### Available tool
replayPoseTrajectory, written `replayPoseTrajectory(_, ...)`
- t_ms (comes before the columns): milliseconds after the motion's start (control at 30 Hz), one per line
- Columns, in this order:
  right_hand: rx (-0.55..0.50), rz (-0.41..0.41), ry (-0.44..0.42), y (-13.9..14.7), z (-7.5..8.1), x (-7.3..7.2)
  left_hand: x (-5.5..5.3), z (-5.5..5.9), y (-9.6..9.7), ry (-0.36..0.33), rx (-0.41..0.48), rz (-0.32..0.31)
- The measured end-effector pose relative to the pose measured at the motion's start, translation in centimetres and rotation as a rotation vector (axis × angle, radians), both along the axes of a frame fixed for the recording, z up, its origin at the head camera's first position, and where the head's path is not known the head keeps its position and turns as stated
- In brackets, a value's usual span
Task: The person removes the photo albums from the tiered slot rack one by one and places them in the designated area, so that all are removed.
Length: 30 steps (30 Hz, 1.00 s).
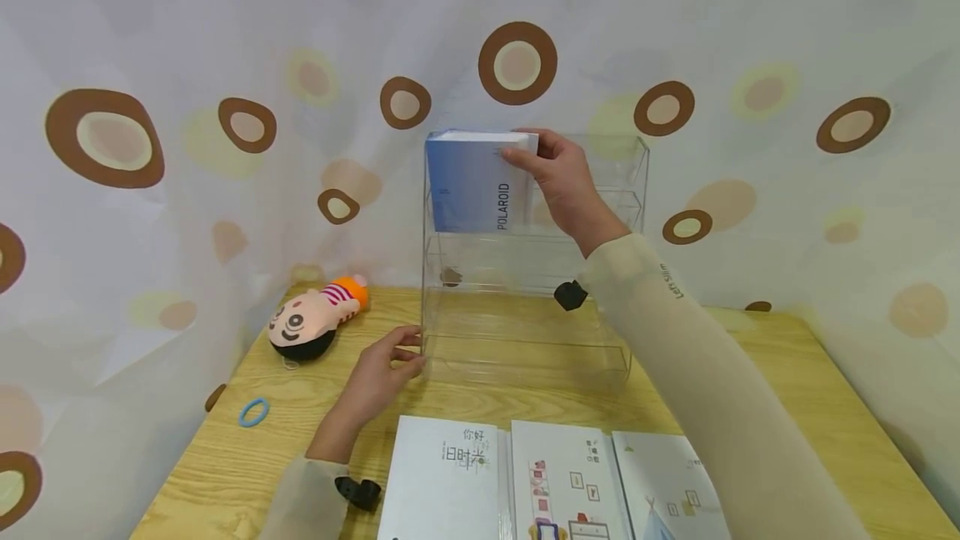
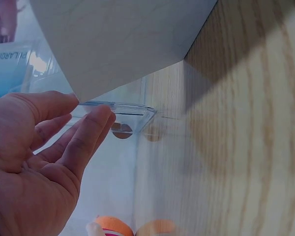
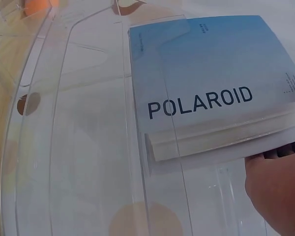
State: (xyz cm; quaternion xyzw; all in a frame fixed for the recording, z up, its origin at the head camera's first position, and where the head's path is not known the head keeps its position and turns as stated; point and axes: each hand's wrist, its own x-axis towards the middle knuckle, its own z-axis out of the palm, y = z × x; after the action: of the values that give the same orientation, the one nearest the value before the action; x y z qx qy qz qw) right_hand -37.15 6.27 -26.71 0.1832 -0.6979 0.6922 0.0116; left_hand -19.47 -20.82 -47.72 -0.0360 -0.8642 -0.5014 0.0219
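Note:
My right hand (image 1: 566, 182) pinches the upper right corner of a blue-and-white book (image 1: 468, 182) marked POLAROID, thumb in front and fingers behind. The book stands sideways in the top tier of a clear display rack (image 1: 525, 357), near its left end. In the right wrist view, the book (image 3: 206, 64) shows its page edges, and a clear front lip crosses part of its cover. Low down at the rack's left side, my left hand (image 1: 382, 373) holds the side edge between thumb and fingers. The left wrist view shows that hand (image 2: 44, 152) close up.
Several white books lie in a row in front of the rack, among them a left one (image 1: 442, 482), a middle one (image 1: 562, 473) and a right one (image 1: 660, 482). A plush doll (image 1: 315, 319) and a blue ring (image 1: 253, 412) lie left on the wooden table (image 1: 750, 357).

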Motion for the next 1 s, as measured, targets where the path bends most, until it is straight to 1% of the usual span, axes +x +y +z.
replayPoseTrajectory(233,-0.01,0.023,-0.034,-0.3,-0.31,-0.08,-0.02,-0.29,0.01,-0.003,-0.007,0.006)
replayPoseTrajectory(400,-0.025,0.029,-0.058,-0.53,-0.3,0.03,0.02,-0.16,-0.02,-0.002,-0.01,0.006)
replayPoseTrajectory(600,-0.029,0.009,-0.061,-0.61,-0.19,0.17,-0.07,0.12,0.08,0.006,-0.016,0.007)
replayPoseTrajectory(867,-0.02,0.005,-0.054,-0.53,-0.17,0.2,-0.06,0.08,-0.05,0.01,-0.016,-0.007)
replayPoseTrajectory(1000,-0.027,0.01,-0.049,-0.57,-0.32,0.2,0.01,-0.03,-0.11,-0.008,-0.007,-0.005)
